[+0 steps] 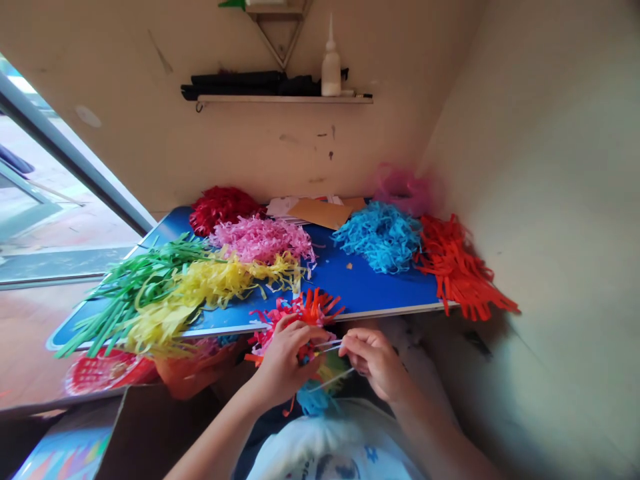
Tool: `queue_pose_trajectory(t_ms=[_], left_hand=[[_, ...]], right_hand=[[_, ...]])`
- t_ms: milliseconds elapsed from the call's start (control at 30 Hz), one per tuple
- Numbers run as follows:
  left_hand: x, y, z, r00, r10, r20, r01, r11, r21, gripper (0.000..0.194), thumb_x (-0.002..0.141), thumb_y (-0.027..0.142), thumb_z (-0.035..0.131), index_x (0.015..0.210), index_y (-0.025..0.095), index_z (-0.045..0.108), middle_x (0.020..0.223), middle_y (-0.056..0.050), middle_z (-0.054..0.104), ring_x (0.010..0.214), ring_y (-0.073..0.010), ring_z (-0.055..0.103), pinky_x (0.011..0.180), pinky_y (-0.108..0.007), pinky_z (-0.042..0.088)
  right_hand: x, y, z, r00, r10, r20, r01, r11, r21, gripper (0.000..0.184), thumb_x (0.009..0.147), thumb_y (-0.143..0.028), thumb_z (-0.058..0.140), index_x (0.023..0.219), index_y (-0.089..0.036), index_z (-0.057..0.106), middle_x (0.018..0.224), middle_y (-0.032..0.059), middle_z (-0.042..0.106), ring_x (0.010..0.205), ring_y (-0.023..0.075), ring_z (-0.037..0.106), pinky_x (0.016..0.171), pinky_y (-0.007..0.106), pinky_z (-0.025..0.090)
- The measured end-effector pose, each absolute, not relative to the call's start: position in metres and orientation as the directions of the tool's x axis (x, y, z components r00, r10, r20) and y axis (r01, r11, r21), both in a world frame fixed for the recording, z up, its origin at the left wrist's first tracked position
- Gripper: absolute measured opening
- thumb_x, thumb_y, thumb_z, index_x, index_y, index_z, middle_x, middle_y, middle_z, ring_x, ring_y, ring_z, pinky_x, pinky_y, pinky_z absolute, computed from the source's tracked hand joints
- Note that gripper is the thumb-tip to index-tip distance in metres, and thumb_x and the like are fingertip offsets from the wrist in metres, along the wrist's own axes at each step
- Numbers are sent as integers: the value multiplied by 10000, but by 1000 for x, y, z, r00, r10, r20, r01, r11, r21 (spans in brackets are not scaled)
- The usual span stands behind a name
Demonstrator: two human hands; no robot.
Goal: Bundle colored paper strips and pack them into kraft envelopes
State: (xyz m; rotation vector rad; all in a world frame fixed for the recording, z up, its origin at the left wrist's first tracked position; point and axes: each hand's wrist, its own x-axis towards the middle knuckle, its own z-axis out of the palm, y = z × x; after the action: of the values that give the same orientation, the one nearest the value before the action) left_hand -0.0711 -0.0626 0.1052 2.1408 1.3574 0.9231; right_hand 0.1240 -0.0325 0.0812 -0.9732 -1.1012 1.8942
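Note:
In front of my lap, my left hand (286, 360) is closed round a paper fringe garland (318, 305) with red, orange and pink strips at its top. Yellow-green and light blue fringe (315, 399) hangs below that hand. My right hand (376, 363) pinches a thin white string (329, 344), which stretches across to the left hand. Another length of string slants down to the left beneath it. The fingers of my left hand partly cover where string and paper meet.
On the blue table (345, 287) lie piles of cut paper: green (145, 280), yellow (210, 283), pink (263, 239), dark red (225, 208), blue (380, 235) and orange-red (457, 267). A red basket (103, 370) is below left. A wall shelf (280, 99) holds a white bottle (331, 73).

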Motion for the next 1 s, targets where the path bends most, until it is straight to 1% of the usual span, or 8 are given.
queue_pose_trajectory(t_ms=[233,367,467,600,733,833,900,1000], left_hand=[[-80,-65,106,436,887,150,534,-389,751,217,919,394,569,990,225,686,1014,-53,726,968,-202,641,1046,-417,324],[-78,-64,96,415,898,145,510,-362,781,393,824,577,632,912,197,681,831,-39,707,809,-202,621,937,-386,393],[-77,-64,95,396,898,191,521,-391,759,382,901,547,534,887,195,681,772,-28,684,752,-184,602,905,-372,398],[-79,-60,106,468,847,254,560,-506,656,276,990,274,406,932,208,667,800,-24,698,793,-163,623,1014,-400,344],[-109,-55,123,504,808,307,660,-589,467,200,943,207,458,931,222,658,858,-29,737,854,-186,652,969,-381,394],[-166,-56,145,479,763,434,751,-612,246,191,886,182,494,961,245,658,885,-7,745,865,-198,656,894,-346,448],[-214,-63,160,430,745,511,819,-559,126,203,872,213,493,979,262,659,916,14,732,899,-207,635,887,-347,462],[-267,-86,172,213,790,576,929,-345,130,191,882,347,502,916,268,673,920,72,673,927,-188,584,947,-384,427]], right_hand=[[121,-32,83,-484,850,-207,-223,-348,-911,316,706,-428,699,594,-133,672,438,-56,422,406,47,267,432,235,128],[123,-33,84,-506,841,-193,-251,-358,-899,303,706,-401,689,564,-136,657,414,-70,370,395,42,218,430,236,108],[124,-34,83,-508,846,-160,-269,-332,-904,295,714,-382,689,569,-126,673,427,-61,384,411,46,246,435,234,115],[119,-34,81,-550,815,-183,-336,-417,-845,291,719,-387,718,594,-128,678,427,-61,408,391,44,241,418,225,127],[118,-33,79,-672,722,-164,-404,-543,-736,338,746,-442,739,604,-157,625,428,-88,344,395,54,239,434,215,252],[141,-28,70,-661,749,-52,-364,-380,-850,468,783,-561,675,545,-186,529,449,-75,325,456,88,340,548,260,393],[173,-20,60,-620,784,-29,-192,-188,-963,585,781,-721,558,519,-209,452,458,-72,304,457,97,339,542,279,404],[237,-1,45,-572,815,-89,137,-13,-991,644,700,-808,555,498,-204,454,478,-49,365,438,88,316,449,253,319]])
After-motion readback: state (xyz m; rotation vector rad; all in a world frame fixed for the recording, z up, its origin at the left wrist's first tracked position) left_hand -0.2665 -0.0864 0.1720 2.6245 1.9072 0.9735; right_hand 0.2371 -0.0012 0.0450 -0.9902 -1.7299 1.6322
